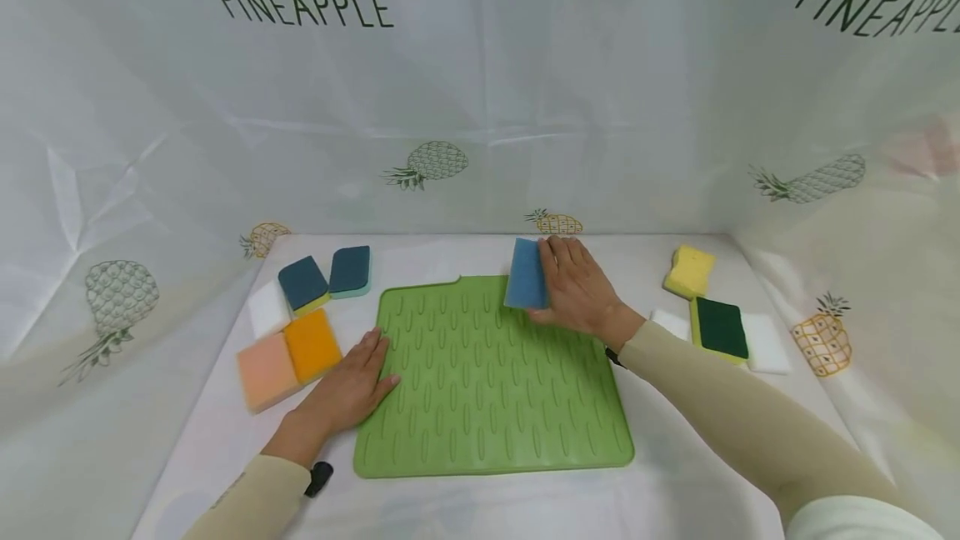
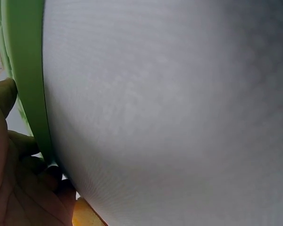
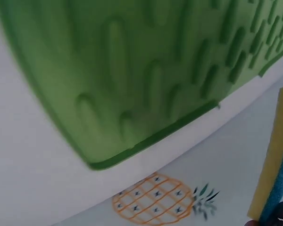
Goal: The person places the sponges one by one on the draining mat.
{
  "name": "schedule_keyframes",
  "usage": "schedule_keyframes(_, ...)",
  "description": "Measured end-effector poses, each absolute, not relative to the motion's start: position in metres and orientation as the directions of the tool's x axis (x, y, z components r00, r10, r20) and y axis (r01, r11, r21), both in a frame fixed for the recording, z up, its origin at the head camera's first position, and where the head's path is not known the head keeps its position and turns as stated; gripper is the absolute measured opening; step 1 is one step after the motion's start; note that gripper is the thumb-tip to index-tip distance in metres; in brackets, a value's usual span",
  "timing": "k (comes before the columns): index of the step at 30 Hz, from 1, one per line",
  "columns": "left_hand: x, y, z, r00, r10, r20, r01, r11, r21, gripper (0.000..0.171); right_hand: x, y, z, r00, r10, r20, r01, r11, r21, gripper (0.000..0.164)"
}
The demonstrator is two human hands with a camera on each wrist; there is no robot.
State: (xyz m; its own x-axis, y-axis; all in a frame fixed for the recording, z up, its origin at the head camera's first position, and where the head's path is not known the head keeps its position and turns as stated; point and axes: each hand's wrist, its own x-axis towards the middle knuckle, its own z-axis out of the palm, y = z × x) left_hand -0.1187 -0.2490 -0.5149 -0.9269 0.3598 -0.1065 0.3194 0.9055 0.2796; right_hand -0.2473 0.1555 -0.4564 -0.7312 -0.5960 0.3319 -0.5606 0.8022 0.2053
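Note:
My right hand point(image 1: 576, 290) grips a blue-faced sponge point(image 1: 527, 275) by its right side, tilted above the far edge of a ribbed green mat point(image 1: 487, 390). The right wrist view shows the sponge's yellow layer point(image 3: 271, 155) backed by blue, with fingertips at its lower end. At the mat's left edge my left hand point(image 1: 348, 386) rests with fingers extended and the thumb over the rim. Seen from the left wrist, the fingers of the left hand point(image 2: 23, 183) lie against the mat's green edge point(image 2: 26, 70).
Left of the mat lie two dark blue-topped sponges point(image 1: 350, 270), a white one point(image 1: 268, 310), an orange one point(image 1: 312, 345) and a pink one point(image 1: 267, 372). On the right are a yellow sponge point(image 1: 690, 271), a dark green-topped one point(image 1: 720, 328) and white pads point(image 1: 765, 343). A pineapple-printed sheet point(image 1: 585, 107) stands behind.

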Motion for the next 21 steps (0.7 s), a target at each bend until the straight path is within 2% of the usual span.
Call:
schedule_keyframes(8, -0.119, -0.248, -0.513, -0.927, 0.356, -0.119, 0.313, 0.908, 0.278, 0.076, -0.243, 0.120, -0.459, -0.759, -0.616, 0.212, -0.611, 0.786, 0.094, 0.123)
schedule_keyframes(21, -0.120, -0.249, -0.513, -0.924, 0.361, -0.124, 0.315, 0.905, 0.285, 0.077, -0.244, 0.076, -0.467, -0.742, -0.652, 0.155, -0.650, 0.757, 0.074, 0.118)
